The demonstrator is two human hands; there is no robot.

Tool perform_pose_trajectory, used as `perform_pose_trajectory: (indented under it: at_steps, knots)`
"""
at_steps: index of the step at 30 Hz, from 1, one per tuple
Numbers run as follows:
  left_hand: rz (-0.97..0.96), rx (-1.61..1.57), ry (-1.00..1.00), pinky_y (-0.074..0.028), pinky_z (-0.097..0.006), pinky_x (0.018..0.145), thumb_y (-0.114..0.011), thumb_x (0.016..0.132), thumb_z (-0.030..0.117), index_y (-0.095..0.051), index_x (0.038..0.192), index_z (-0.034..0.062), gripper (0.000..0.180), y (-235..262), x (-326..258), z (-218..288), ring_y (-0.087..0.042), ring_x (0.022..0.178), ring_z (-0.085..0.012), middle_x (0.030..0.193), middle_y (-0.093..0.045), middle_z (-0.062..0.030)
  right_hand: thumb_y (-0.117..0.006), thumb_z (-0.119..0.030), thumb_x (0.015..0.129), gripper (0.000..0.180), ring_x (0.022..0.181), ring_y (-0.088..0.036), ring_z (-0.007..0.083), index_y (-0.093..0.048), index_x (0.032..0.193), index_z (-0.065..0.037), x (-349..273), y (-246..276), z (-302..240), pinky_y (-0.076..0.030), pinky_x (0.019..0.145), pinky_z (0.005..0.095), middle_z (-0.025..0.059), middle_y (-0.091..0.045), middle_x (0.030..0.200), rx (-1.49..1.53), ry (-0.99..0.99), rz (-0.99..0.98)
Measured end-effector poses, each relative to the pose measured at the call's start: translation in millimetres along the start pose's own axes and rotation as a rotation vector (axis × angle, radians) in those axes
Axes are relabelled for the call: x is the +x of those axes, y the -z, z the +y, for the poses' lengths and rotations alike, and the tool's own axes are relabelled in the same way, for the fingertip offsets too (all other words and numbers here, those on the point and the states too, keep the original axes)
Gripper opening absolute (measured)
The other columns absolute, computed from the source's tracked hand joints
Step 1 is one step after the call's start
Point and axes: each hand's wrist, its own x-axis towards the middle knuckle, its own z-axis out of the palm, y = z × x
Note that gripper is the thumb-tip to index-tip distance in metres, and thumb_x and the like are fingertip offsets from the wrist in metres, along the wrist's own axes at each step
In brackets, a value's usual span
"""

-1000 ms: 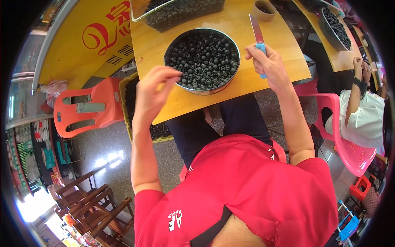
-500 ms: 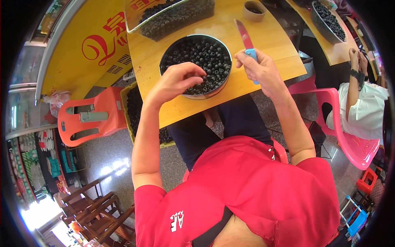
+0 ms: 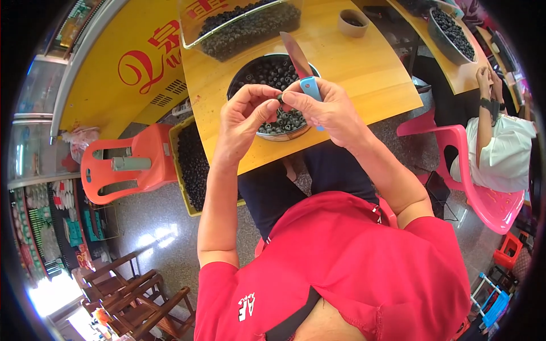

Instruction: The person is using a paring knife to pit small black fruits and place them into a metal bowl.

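A round bowl [image 3: 284, 133] on the yellow table holds many small dark round pieces [image 3: 272, 73]; some show pale rings, resembling blueberries. Above its near half, my left hand [image 3: 243, 116] is closed in a pinch on one small dark piece, mostly hidden by the fingertips. My right hand [image 3: 333, 111] grips a knife [image 3: 298, 58] by its light blue handle, the blade tilted up and away to the left. Its thumb and forefinger meet the left fingertips at the small piece.
A clear tub [image 3: 250, 35] of dark pieces and a small cup [image 3: 352, 24] stand farther back on the table [image 3: 364, 79]. A yellow crate [image 3: 194, 211] sits below left, beside an orange chair [image 3: 128, 162]. At the right, another person sits on a pink chair [image 3: 472, 170] near another filled bowl [image 3: 450, 37].
My right hand has moved left with the knife, from beside the bowl to over it. My left hand has risen from the bowl's contents, and the fingertips of both hands now meet.
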Motion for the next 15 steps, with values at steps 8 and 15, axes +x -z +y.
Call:
perform_pose_trajectory:
  at_steps: [8, 15]
  knots:
    - [0.121, -0.026, 0.014, -0.048, -0.019, 0.066, -0.067, 0.088, 0.009, -0.064, 0.104, 0.0000, 0.018, -15, -3, 0, -0.057, 0.072, -0.0058, 0.089, -0.069, -0.0051, -0.068, -0.023, 0.089, 0.020, 0.055, -0.043, 0.0004, -0.066, 0.093, -0.004, 2, 6, 0, -0.032, 0.047, 0.0170, -0.0015, -0.062, 0.075, 0.108, -0.073, -0.023]
    - [0.123, 0.072, -0.035, -0.048, -0.019, 0.066, -0.066, 0.089, 0.008, -0.064, 0.104, -0.0010, 0.017, -21, -9, -1, -0.058, 0.072, -0.0060, 0.091, -0.069, -0.0055, -0.066, -0.020, 0.090, 0.018, 0.065, -0.055, 0.0056, -0.065, 0.089, -0.002, 2, 5, -7, -0.044, 0.053, 0.0247, 0.0006, -0.064, 0.077, -0.029, -0.007, -0.039]
